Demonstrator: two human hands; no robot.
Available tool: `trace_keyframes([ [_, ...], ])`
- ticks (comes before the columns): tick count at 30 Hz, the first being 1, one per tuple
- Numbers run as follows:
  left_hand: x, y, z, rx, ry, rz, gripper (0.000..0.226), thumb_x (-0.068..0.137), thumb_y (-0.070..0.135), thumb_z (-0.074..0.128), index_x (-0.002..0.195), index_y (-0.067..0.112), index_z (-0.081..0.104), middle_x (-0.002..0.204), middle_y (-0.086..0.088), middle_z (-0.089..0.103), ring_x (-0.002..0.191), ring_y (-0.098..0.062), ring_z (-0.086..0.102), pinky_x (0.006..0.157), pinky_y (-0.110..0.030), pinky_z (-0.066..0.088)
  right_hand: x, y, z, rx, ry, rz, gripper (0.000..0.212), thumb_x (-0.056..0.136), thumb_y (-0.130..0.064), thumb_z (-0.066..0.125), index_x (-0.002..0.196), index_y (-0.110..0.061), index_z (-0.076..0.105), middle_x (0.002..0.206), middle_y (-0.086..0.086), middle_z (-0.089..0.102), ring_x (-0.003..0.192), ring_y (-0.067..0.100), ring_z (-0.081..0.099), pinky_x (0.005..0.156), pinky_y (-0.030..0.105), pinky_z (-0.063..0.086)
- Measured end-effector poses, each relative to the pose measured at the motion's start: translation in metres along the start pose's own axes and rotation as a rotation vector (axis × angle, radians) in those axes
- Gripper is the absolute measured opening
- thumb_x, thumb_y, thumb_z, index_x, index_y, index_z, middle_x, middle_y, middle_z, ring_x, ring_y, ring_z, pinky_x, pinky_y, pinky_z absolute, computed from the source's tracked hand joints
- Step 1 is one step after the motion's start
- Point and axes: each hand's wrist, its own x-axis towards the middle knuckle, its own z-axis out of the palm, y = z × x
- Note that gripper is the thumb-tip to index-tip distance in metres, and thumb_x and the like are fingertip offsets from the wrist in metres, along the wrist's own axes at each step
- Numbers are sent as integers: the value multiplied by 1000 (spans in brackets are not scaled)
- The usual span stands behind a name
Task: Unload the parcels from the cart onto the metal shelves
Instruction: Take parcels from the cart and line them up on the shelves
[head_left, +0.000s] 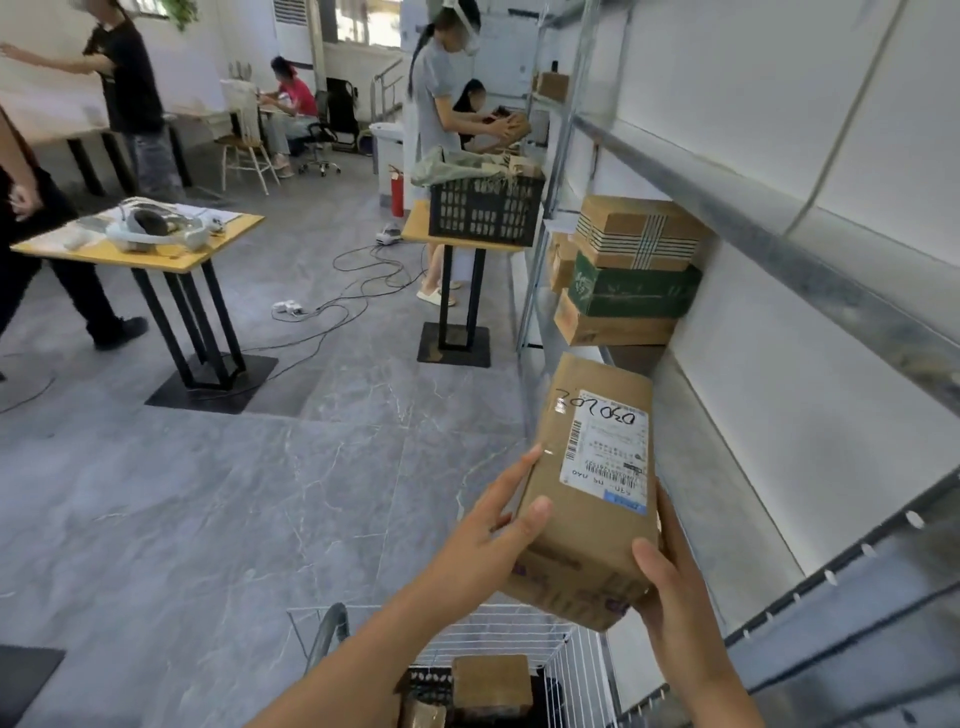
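Both my hands hold a long brown cardboard parcel (587, 483) with a white shipping label on top. My left hand (488, 530) grips its left side and my right hand (670, 577) its near right corner. The parcel hangs above the white wire cart (566, 660), at the edge of the metal shelves (748, 218) on my right. Another brown parcel (491, 686) lies inside the cart below. Three stacked parcels (628, 275) sit further along the shelf, the middle one green.
A person stands ahead at a small table with a black crate (485, 208), beside the shelves. Another small table (140, 249) holds headsets at left. Cables (343, 296) trail on the grey floor. More people stand or sit at left and at the back.
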Motion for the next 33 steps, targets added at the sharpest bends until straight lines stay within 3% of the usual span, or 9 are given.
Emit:
trace_keyframes([
  [3, -4, 1, -16, -49, -33, 5, 49, 86, 51, 47, 130, 64, 31, 114, 39, 56, 106, 6, 59, 90, -23, 51, -10, -2, 18, -8, 77, 8, 89, 52, -72, 77, 130, -66, 34, 138, -16, 52, 123, 13, 56, 95, 46, 51],
  [7, -15, 5, -32, -64, -127, 53, 48, 91, 37, 46, 135, 52, 32, 108, 44, 54, 97, 13, 59, 72, -10, 50, -38, -4, 43, -21, 142, -50, 84, 60, -71, 74, 133, -64, 34, 141, -20, 48, 130, 9, 48, 107, 52, 40],
  [11, -33, 9, -39, -65, -278, 71, 48, 92, 37, 45, 136, 51, 33, 117, 41, 48, 97, 16, 57, 69, -9, 50, -82, -4, 61, -56, 211, -100, 96, 60, -53, 85, 139, -56, 31, 145, -9, 46, 134, 20, 45, 104, 55, 42],
  [13, -46, 10, -37, -42, -347, 89, 47, 93, 35, 44, 136, 51, 32, 107, 47, 52, 95, 16, 58, 68, -8, 50, -108, -6, 68, -99, 283, -132, 99, 60, -49, 86, 140, -56, 29, 147, -10, 43, 135, 19, 42, 105, 55, 41],
  [16, -69, 13, -30, -50, -465, 104, 48, 93, 32, 44, 137, 48, 31, 104, 46, 55, 98, 12, 59, 71, -11, 51, -151, -12, 79, -123, 397, -164, 96, 62, -46, 85, 141, -54, 30, 149, -13, 40, 137, 17, 41, 105, 52, 41],
  [21, -114, 13, -12, -109, -643, 109, 54, 88, 25, 45, 138, 41, 32, 110, 38, 59, 99, 5, 63, 73, -17, 53, -226, -20, 98, -162, 553, -177, 93, 65, -45, 83, 142, -51, 30, 142, -19, 46, 131, 9, 46, 92, 30, 52],
  [24, -142, 10, 8, -127, -747, 105, 53, 92, 16, 45, 139, 38, 31, 104, 33, 64, 97, 1, 65, 72, -18, 54, -269, -22, 105, -161, 659, -172, 97, 61, -49, 86, 142, -50, 31, 143, -14, 47, 133, 12, 45, 94, 36, 52],
  [29, -182, 8, 47, -153, -920, 149, 84, 64, 61, 73, 136, 43, 34, 129, 32, 52, 111, -6, 61, 79, -24, 55, -345, -29, 117, -155, 845, -216, 90, 61, -45, 87, 136, -54, 37, 140, -19, 48, 132, 7, 44, 89, 34, 54],
  [33, -223, 2, 89, -171, -1062, 134, 86, 57, 66, 75, 134, 49, 41, 132, 27, 52, 115, -7, 59, 80, -25, 55, -414, -32, 121, -192, 1003, -209, 92, 62, -47, 86, 137, -55, 34, 139, -21, 48, 132, 5, 43, 98, 48, 50],
])
